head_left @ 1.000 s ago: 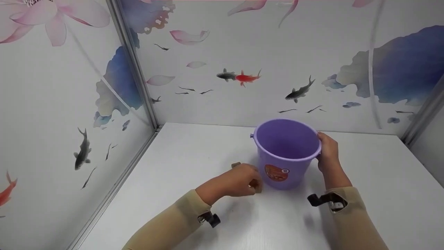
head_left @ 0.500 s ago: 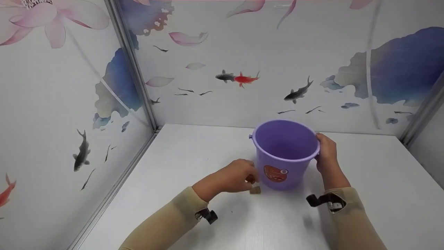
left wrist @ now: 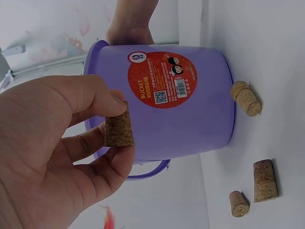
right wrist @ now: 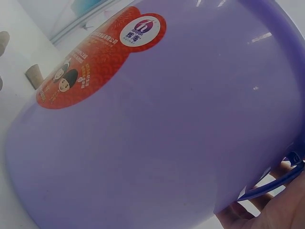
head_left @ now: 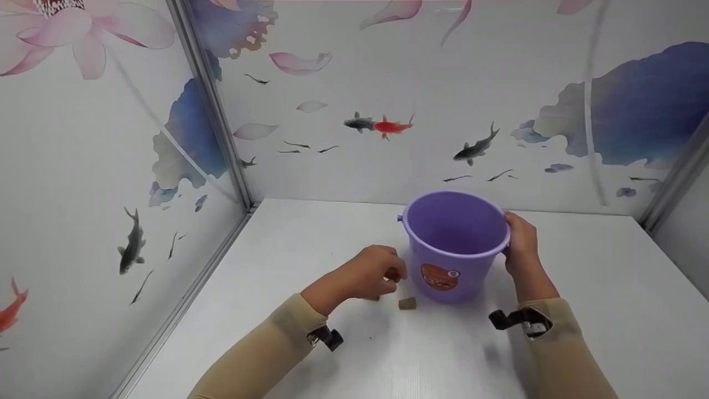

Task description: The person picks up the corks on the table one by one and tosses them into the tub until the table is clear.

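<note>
A purple bucket [head_left: 462, 274] with a red round sticker stands upright on the white table. My right hand [head_left: 522, 242] grips its right side just under the rim; in the right wrist view the fingers lie by the bucket's handle [right wrist: 274, 185]. To the left of the bucket is my left hand [head_left: 372, 272], pinching a cork [left wrist: 120, 128] between thumb and fingers, in front of the bucket wall in the left wrist view. One cork [left wrist: 246, 98] lies close to the bucket's base. Another tapered cork [left wrist: 265, 181] and a smaller cork [left wrist: 239, 203] lie farther off.
The white table [head_left: 443, 354] meets a back wall panel [head_left: 332, 172] printed with fish and petals, close behind the bucket. A side panel [head_left: 72, 183] with a metal corner post [head_left: 213, 105] borders the left. Small black camera mounts sit on both sleeves.
My left hand has moved left and away from the bucket's front, rising a little in the view. A cork beside the bucket's base is now uncovered. The right hand and the bucket stay put.
</note>
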Demonstrator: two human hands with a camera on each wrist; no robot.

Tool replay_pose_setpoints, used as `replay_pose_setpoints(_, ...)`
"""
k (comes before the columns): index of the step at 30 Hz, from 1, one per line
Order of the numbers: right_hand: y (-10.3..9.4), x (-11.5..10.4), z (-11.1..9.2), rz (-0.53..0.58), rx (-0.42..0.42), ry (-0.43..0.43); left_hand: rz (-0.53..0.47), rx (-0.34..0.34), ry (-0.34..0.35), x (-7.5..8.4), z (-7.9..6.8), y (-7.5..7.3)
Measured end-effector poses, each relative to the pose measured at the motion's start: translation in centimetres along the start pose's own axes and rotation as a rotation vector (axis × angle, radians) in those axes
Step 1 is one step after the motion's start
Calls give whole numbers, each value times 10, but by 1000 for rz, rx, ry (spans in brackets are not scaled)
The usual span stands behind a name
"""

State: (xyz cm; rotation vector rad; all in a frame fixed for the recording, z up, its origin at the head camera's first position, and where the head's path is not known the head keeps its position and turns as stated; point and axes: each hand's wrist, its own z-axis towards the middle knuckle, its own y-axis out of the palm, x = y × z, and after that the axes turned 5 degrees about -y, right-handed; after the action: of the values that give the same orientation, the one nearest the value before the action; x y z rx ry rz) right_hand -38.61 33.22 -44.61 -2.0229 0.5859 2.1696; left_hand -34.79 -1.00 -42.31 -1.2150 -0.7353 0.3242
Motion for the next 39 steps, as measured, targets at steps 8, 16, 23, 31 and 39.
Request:
replay_pose_setpoints(8, 2, -1, 0, 35, 12, 5, -9, 127, -2, -3, 4, 1)
replay_pose_setpoints(16, 2, 0, 3, 35, 12, 33, -89, 213, -14, -5, 5, -1)
replay_pose_setpoints(23, 1, 0, 2, 36, 4, 14, -133, 289, -24, -5, 11, -4)
replay_pose_setpoints(31, 0, 0, 2, 48, 1, 20, -139, 351, -21, 0, 17, -7)
replay_pose_setpoints(39, 0, 0, 0, 52, 0, 22, -156, 380, -5, 8, 27, -12)
